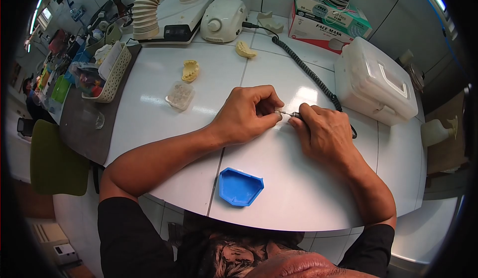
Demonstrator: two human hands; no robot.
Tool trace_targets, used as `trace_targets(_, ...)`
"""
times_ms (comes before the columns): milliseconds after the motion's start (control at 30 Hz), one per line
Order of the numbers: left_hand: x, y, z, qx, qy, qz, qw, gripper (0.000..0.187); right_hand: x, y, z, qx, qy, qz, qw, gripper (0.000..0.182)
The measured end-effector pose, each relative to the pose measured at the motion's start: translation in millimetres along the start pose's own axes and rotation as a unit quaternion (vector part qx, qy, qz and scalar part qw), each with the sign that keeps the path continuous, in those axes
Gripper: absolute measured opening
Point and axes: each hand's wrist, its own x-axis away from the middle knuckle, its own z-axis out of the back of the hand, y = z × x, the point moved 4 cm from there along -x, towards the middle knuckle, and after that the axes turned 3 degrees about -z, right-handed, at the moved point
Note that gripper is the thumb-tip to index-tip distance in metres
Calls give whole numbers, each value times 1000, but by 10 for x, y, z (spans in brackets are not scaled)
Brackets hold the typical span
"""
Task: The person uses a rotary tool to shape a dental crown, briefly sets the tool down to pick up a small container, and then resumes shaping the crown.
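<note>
My right hand [326, 128] is wrapped round a dark handpiece [297, 115], whose thin metal bit points left. Between the fingertips of my left hand [247, 114] is a small pale piece [279, 112], mostly hidden, at the tip of the bit. From the handpiece side a black coiled cord [308, 69] runs back to a white control box [224, 20]. Nearer my body lies an open blue tray [241, 187]. A yellow dental cast [190, 71] and a clear box [179, 95] sit left of my hands, and another yellow cast [245, 50] lies behind them.
A ribbed hose [145, 16] and a white unit [191, 14] stand at the back left. Glove and mask boxes [318, 29] are at the back right, beside a white plastic case [376, 81]. A basket [119, 73] stands on the left side surface.
</note>
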Motion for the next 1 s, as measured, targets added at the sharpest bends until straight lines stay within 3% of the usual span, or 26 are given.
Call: trace_targets(1000,6,13,9,15,-9,6,1000,21,0,14,-11,-9,-5,4,1000,33)
